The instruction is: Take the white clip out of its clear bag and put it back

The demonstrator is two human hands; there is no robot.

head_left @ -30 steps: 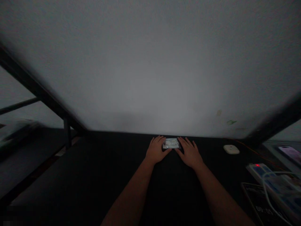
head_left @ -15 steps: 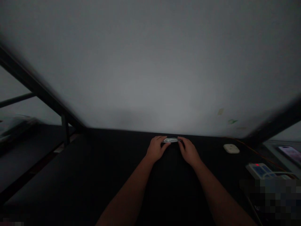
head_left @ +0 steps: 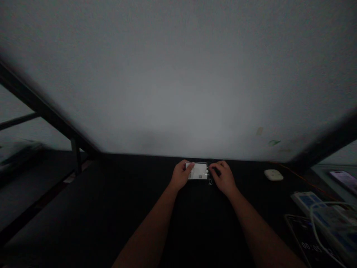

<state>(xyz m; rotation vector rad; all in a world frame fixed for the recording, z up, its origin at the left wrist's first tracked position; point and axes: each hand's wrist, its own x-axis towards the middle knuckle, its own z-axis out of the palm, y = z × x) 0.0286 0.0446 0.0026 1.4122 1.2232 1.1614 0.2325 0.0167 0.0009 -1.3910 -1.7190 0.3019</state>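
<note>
My left hand (head_left: 180, 175) is closed on the left end of a small flat clear packet with a white printed card (head_left: 198, 171) inside, its thumb lying across the face. The card's printed side is turned up toward me, with a small dark code at its lower edge. At the packet's right end, my right hand (head_left: 221, 176) pinches what looks like the clear margin; the exact contact is too dim to make out. Just below that corner shows a tiny pale looped piece (head_left: 210, 182); whether it is attached to the packet is unclear.
A white rounded case (head_left: 273, 175) lies right on the black tabletop (head_left: 134, 197). Nearer me are a power strip (head_left: 304, 201) with a white cable (head_left: 314, 223) and a phone showing digits (head_left: 299, 234). Another phone (head_left: 344, 179) lies far right. The wall (head_left: 178, 93) rises behind.
The packet has turned from nearly edge-on to show its white printed face. My right fingers have shifted to a pinch at its right end, and the small looped piece now shows.
</note>
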